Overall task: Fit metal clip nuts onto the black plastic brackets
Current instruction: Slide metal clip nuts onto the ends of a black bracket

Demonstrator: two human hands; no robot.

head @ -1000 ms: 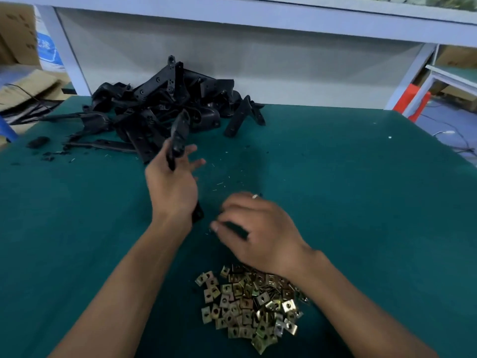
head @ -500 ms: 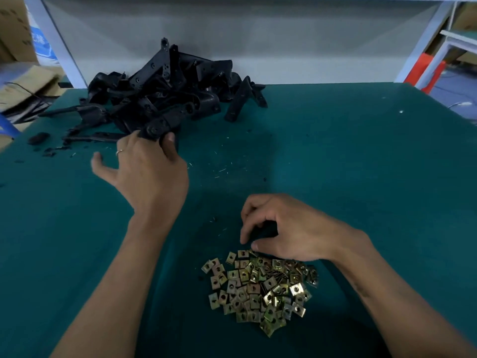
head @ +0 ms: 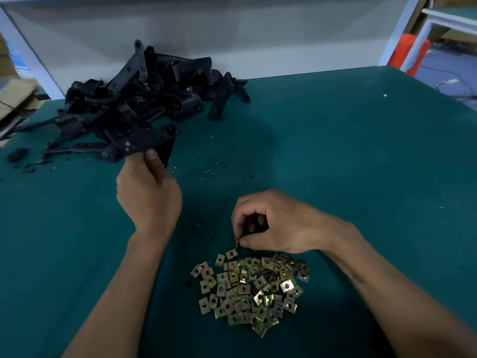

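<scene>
Bare green mat [head: 335, 156] lies right of the bracket heap [head: 144, 99] and beyond the clip-nut pile [head: 250, 288].

Materials on the bench: plastic, plated metal, matt mat.
Brackets [head: 144, 104]: black plastic, dull sheen. Clip nuts [head: 250, 288]: thin metal, yellowish plating, glossy glints. Table surface [head: 348, 156]: dark green, matt, flecked with fine debris.

bracket heap [head: 144, 99] far left on table [head: 361, 177], clip nuts [head: 249, 288] near centre

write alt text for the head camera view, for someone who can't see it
The left hand grips a black bracket beside the bracket pile, while the right hand pinches one clip nut above the clip nut heap on a green table.
</scene>
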